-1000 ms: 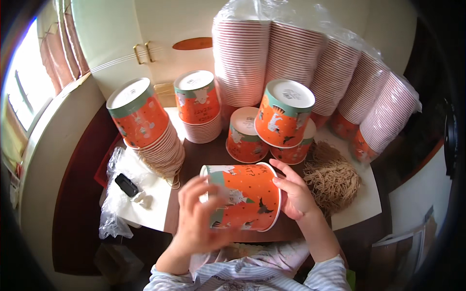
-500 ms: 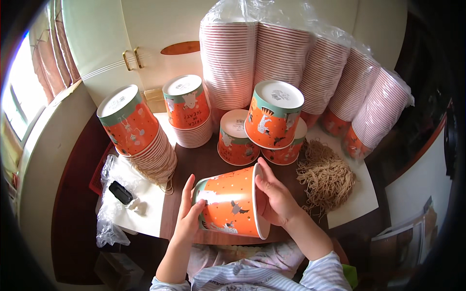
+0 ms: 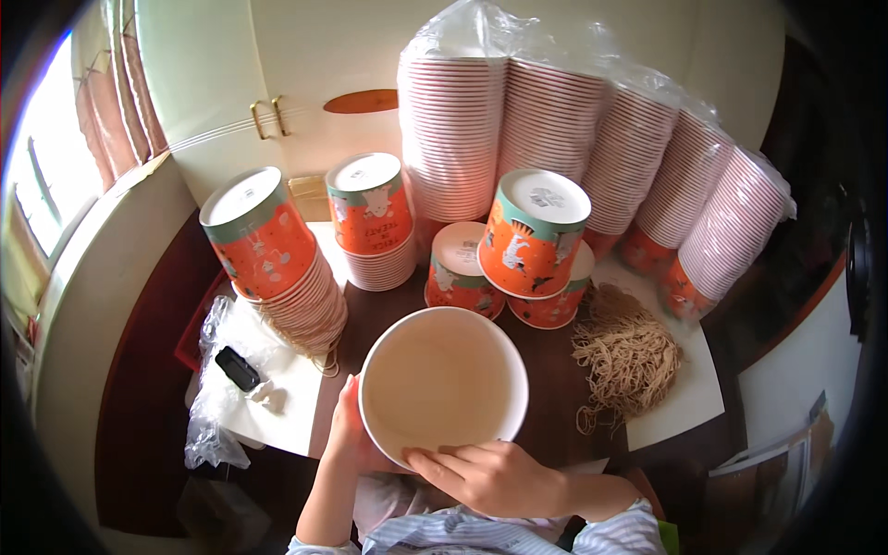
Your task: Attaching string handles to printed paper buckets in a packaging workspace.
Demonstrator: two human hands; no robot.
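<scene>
Film (image 3: 215,433), clear and crumpled, lies at the left by a small black object (image 3: 237,368). Near them leans a stack of upturned orange cups (image 3: 266,248) with twine looped about its rims. The left hand (image 3: 346,424) holds the outer left side of a paper cup (image 3: 444,379), a digit upright against the wall just below the rim; its other fingers are hidden behind the cup, so their spread cannot be told. Farther back stands a shorter stack (image 3: 370,215). The paper cup is above the near table edge, mouth facing the camera. The right hand (image 3: 499,481) lies across its near rim, fingers slightly bent and close together, fingertips at the lip; whether the thumb pinches cannot be told. Behind, one upturned cup (image 3: 532,242) sits on two others; rightward are film-wrapped stacks (image 3: 550,120) and tangled twine (image 3: 631,356).
</scene>
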